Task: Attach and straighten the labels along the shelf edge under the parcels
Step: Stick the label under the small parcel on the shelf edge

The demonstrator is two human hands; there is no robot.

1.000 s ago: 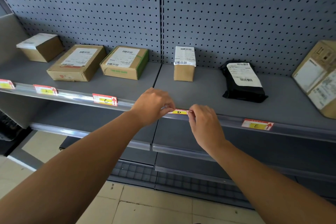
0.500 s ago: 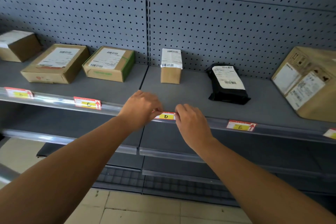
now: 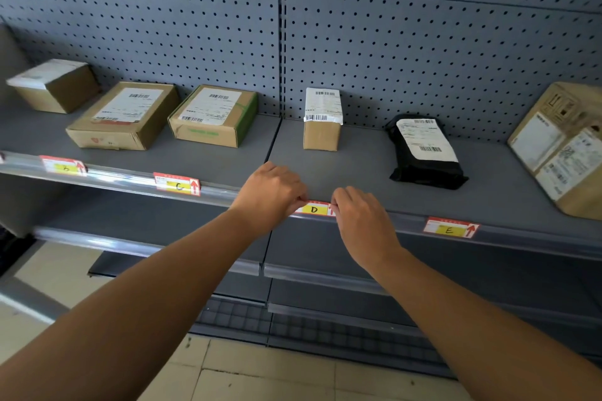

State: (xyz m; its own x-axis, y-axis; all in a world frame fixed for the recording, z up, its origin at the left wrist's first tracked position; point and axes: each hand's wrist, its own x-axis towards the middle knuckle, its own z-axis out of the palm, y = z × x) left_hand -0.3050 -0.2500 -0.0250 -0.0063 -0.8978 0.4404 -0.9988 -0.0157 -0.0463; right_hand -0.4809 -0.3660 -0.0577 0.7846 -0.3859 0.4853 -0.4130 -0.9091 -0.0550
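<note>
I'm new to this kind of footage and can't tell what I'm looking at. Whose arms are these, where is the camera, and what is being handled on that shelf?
No machine here: a person wears a camera on the head, looking forward and down, so the arms are their own. The left hand and right hand each pinch one end of the label marked D on the front edge of the grey shelf. Labels C and E sit on the same edge. On the shelf lie cardboard parcels, such as the small upright box, and a black bag parcel.
</note>
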